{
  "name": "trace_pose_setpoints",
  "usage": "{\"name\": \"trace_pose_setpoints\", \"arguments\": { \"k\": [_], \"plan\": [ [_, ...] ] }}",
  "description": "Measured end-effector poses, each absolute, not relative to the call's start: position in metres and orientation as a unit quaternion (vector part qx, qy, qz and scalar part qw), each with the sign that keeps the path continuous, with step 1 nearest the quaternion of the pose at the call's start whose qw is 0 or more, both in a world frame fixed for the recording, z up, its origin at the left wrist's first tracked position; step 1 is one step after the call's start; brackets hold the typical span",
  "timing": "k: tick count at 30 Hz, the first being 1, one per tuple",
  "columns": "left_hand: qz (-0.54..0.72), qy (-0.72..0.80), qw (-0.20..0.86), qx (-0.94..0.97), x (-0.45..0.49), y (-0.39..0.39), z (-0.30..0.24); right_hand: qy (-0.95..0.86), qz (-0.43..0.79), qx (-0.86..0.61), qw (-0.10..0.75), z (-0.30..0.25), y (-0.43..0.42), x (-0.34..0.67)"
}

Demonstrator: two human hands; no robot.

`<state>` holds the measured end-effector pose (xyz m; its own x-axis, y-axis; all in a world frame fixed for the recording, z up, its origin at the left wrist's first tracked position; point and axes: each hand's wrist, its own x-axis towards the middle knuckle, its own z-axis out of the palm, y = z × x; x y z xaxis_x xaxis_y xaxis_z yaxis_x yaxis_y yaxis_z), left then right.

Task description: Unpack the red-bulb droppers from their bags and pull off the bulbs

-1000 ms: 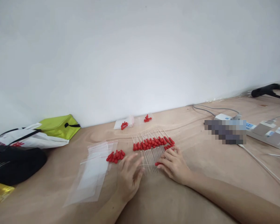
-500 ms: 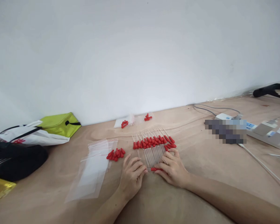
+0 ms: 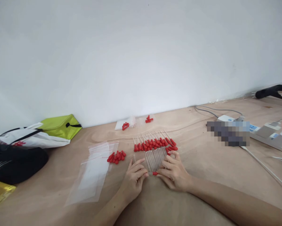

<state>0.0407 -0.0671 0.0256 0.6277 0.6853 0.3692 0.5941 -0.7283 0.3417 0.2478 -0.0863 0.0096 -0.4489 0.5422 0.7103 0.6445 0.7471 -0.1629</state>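
My left hand (image 3: 134, 178) and my right hand (image 3: 173, 171) meet at the near end of a row of clear glass dropper tubes (image 3: 155, 156). Between their fingertips sits a small red rubber cap (image 3: 155, 173), pinched from both sides; my left fingers seem to hold a tube against it. Behind the tubes lies a line of red-capped droppers (image 3: 153, 143). A loose heap of red caps (image 3: 116, 156) rests left of my left hand, on the edge of a stack of clear zip bags (image 3: 93, 171).
Two filled small bags with red caps (image 3: 131, 122) lie by the wall. A green pouch (image 3: 59, 126), a white bag (image 3: 30, 138) and a black bag (image 3: 16, 163) fill the left. Power strips (image 3: 269, 135) and cables (image 3: 260, 163) lie at right.
My left hand has come right to meet my right hand. Both drew slightly toward me, and the red cap between them is now mostly covered by fingertips.
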Motion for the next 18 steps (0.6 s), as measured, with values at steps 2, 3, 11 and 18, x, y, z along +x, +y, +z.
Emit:
{"name": "trace_pose_setpoints", "arguments": {
  "k": [2, 3, 11, 18],
  "plan": [
    [0.239, 0.354, 0.103, 0.898, 0.0403, -0.0670, 0.0252, -0.849, -0.061, -0.348, 0.392, 0.0093, -0.0865, 0.2482],
    [0.236, 0.355, 0.108, 0.898, 0.0401, -0.0670, 0.0252, -0.850, -0.060, -0.346, 0.392, 0.0091, -0.0865, 0.2484],
    [0.219, 0.365, 0.141, 0.894, 0.0390, -0.0676, 0.0262, -0.852, -0.051, -0.343, 0.393, 0.0075, -0.0860, 0.2498],
    [0.242, 0.358, 0.140, 0.891, 0.0375, -0.0672, 0.0280, -0.849, -0.041, -0.347, 0.396, 0.0081, -0.0885, 0.2509]
  ]
}}
